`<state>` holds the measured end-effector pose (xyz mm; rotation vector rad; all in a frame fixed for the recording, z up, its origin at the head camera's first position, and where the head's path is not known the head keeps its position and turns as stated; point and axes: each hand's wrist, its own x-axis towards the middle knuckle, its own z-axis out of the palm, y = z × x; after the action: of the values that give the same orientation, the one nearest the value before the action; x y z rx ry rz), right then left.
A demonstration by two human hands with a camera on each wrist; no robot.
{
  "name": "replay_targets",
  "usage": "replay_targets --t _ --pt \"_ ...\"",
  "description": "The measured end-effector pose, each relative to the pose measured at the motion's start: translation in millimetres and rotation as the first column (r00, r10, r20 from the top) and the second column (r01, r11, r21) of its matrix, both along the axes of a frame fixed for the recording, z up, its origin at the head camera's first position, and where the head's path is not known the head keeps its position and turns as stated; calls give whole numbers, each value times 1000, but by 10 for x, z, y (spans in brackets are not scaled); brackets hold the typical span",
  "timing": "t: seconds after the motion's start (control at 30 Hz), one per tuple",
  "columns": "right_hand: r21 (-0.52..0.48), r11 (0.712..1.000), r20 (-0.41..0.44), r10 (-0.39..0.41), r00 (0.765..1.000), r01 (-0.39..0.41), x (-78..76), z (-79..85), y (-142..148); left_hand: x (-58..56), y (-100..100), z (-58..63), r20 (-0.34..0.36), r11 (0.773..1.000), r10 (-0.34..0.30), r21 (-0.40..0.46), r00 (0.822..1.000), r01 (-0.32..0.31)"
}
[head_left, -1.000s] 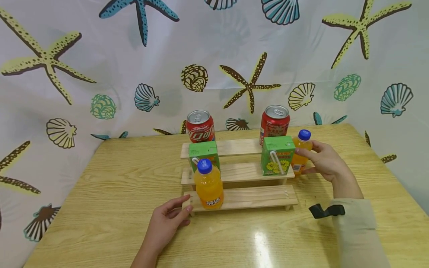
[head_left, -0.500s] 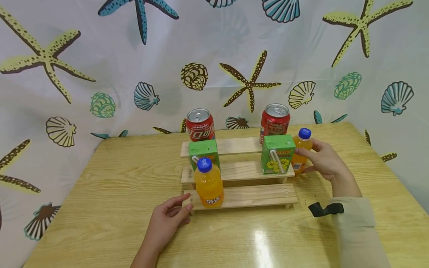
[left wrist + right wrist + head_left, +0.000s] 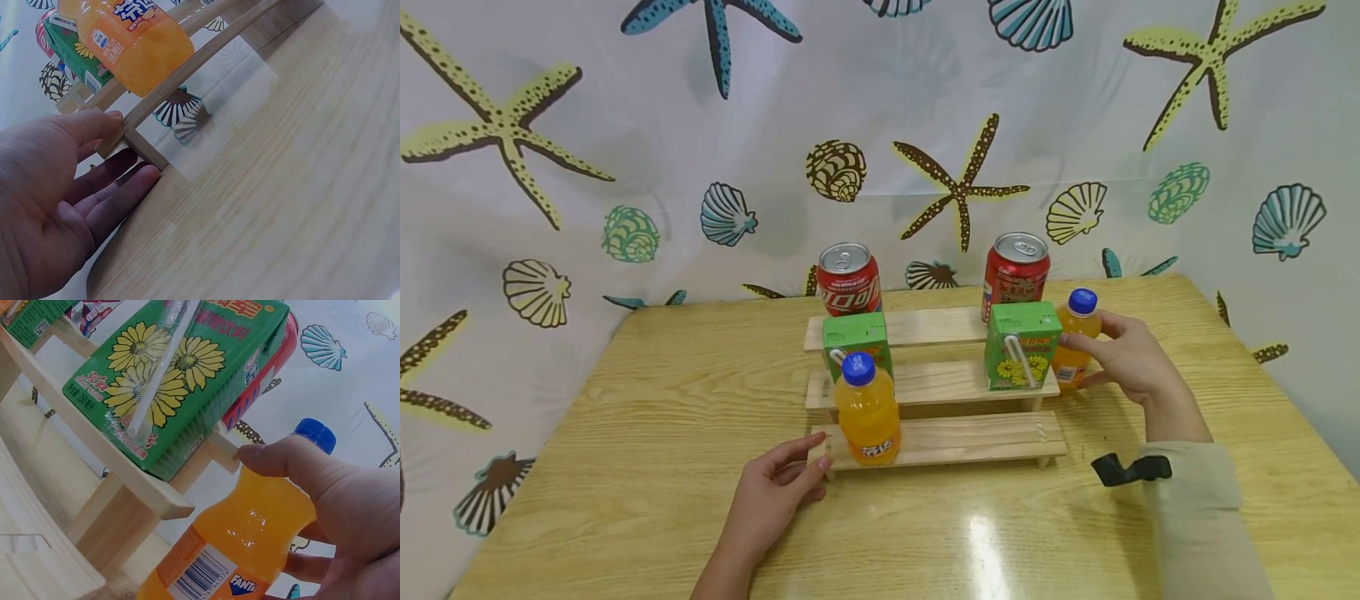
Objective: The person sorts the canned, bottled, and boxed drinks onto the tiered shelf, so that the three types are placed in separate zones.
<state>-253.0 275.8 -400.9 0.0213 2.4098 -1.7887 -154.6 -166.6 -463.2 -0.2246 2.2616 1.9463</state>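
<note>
My right hand (image 3: pixel 1131 358) holds a Fanta bottle (image 3: pixel 250 519) of orange soda with a blue cap, thumb on the near side and fingers behind it. The bottle is upright just right of a three-step wooden display rack (image 3: pixel 970 437), partly behind a green juice box (image 3: pixel 1022 346) on the middle step. At the rack's lower left corner, my left hand (image 3: pixel 775 492) grips the end of the bottom step, with the thumb along its edge and fingertips by the leg in the left wrist view. A second Fanta bottle (image 3: pixel 868 417) stands on that step beside this hand.
Another green juice box (image 3: pixel 855 333) is on the middle step's left, partly hidden by the second bottle. Two red Coke cans, a left can (image 3: pixel 848 283) and a right can (image 3: pixel 1015 275), stand on the top step. Behind the wooden table (image 3: pixel 685 392) hangs a shell-patterned curtain (image 3: pixel 775 108).
</note>
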Motion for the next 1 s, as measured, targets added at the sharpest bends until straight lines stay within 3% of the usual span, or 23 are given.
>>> replay_targets --t 0.5,1.0 --pt "29 1000 55 -12 998 11 75 177 65 1 -4 6 2 1000 1 10 1000 -1" --pt "94 992 37 75 996 -78 247 379 164 -6 -7 -14 -7 1000 -3 4 1000 3"
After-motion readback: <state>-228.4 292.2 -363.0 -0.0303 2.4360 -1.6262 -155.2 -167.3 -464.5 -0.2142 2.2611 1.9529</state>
